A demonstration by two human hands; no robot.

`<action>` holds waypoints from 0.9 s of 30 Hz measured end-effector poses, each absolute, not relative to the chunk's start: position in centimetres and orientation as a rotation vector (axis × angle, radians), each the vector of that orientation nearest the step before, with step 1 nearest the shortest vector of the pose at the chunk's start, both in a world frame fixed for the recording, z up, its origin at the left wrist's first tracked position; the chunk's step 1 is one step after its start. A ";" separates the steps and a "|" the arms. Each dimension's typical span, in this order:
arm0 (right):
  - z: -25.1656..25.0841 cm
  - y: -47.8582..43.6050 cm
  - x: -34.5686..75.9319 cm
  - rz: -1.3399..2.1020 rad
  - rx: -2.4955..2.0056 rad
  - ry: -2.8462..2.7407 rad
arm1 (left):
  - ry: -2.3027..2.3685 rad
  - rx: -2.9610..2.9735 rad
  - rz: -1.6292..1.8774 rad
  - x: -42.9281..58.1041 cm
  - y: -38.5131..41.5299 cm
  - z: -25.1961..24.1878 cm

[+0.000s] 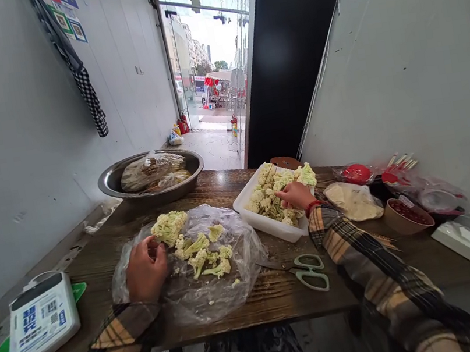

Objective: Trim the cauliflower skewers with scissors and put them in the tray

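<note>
My left hand [146, 270] is at the left side of a crumpled clear plastic bag [241, 257] laid on the table. Its fingers are loosely curled with a gap to the thumb, beside a large cauliflower piece [169, 227]; I see nothing held in it. Several cut cauliflower florets [212, 261] lie on the bag. At a white plastic tub [269, 228] heaped with florets, my right hand [296, 195] reaches in over the right rim. Its fingertips are closed together on a cauliflower floret among the others. Green-handled scissors [311, 271] lie between bag and tub.
A wide metal basin [106, 186] holding bagged food stands at the back left. At front left is a white device with a printed label [42, 322]. On the right are a bag of pale food [353, 199], a paper bowl [407, 216] and a white box [468, 244].
</note>
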State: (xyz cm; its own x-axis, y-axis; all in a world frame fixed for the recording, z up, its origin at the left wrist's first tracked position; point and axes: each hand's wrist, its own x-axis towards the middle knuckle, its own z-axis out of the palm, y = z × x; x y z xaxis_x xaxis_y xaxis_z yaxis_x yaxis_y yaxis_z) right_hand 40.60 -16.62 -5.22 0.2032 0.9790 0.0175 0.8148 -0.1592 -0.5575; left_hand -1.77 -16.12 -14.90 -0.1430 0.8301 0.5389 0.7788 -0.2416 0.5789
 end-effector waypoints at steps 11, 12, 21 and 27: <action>-7.2 -21.1 38.3 0.559 -1.725 -1.255 | 1.859 1.970 1.494 -1.2 -17.0 -15.4; -7.1 -22.1 37.7 0.553 -1.675 -1.241 | 1.852 1.958 1.510 -1.2 -17.0 -15.3; -7.8 -31.3 27.7 0.655 -1.410 -1.421 | 1.563 1.859 1.764 1.0 -21.8 -10.9; -9.1 -34.2 23.1 0.777 -1.346 -1.566 | 1.052 1.808 1.313 5.3 -29.6 -9.4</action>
State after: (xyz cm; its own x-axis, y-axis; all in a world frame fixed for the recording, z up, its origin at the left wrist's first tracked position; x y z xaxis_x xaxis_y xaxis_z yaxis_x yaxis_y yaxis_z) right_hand 23.14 -34.20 -9.12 -0.0011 0.9735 0.2287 0.4066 0.2093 -0.8893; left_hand 5.30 -29.58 -9.38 0.1722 0.8869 0.4286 0.2249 -0.4590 0.8595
